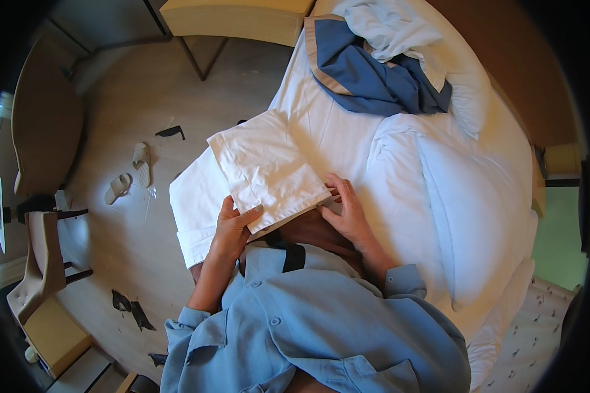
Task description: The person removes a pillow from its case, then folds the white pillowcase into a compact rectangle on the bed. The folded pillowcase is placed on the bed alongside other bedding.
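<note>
A folded white cloth (268, 172), perhaps a pillowcase, lies in front of my body, its near hem raised. My left hand (233, 223) grips the hem's left corner, the thumb on top. At the right corner, my right hand (346, 211) holds the edge between thumb and fingers. More white fabric (196, 196) spreads beneath and to the left of the folded cloth. Beyond my right arm, a white duvet (467, 196) lies on the bed (319, 132). What is under the cloth is mostly hidden.
A blue cloth with a tan border (364, 73) lies rumpled at the bed's far end, with crumpled white linen (393, 24) on it. Slippers (141, 164) and black scraps (132, 309) are on the floor. A chair (44, 255) stands left; a wooden table (241, 19) is ahead.
</note>
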{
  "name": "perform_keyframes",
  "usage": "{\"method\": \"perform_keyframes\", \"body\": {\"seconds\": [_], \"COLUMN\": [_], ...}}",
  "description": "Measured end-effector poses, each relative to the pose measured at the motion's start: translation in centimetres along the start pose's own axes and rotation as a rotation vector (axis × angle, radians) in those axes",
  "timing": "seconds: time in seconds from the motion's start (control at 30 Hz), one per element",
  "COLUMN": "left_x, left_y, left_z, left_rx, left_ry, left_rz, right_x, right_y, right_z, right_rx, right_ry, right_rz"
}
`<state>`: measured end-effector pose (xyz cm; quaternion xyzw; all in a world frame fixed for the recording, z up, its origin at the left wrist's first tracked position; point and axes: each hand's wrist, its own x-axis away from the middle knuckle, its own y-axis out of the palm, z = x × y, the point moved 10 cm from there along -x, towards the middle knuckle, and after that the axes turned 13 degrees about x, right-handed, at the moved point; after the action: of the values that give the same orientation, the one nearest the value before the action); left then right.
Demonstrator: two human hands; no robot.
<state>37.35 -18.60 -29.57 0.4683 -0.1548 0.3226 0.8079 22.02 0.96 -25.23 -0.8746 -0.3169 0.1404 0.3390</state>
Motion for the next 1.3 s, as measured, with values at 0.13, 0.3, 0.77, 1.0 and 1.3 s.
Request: {"method": "perform_keyframes", "body": {"seconds": [0.13,0.3,0.77,1.0,1.3], "left_x": [0.0,-0.5,0.3,4.5,2.0], "left_y": [-0.1,-1.7,-3.9,7.6,12.4], "left_z": [-0.1,0.0,0.3,7.0,-3.7], "left_rx": [0.052,-0.041,-0.401,-1.338,-1.564], "left_ry": [-0.002,0.04,-0.049,0.988,0.92], "left_rz": [-0.027,-0.053,0.109,-0.107,-0.841], "right_x": [-0.7,-1.7,-0.9,-1.4,-5.6], "right_y": [1.2,1.6,5.2,4.8,9.3], "right_z": [1.0,2.0,4.6,6.5,6.6], "right_rx": [0.124,0.476,-0.652,-1.085,-0.945], "right_ry": [0.085,0.163,0.283,0.625,0.4], "right_rz": [0.119,0.07,-0.37,-0.42,-0.474]}}
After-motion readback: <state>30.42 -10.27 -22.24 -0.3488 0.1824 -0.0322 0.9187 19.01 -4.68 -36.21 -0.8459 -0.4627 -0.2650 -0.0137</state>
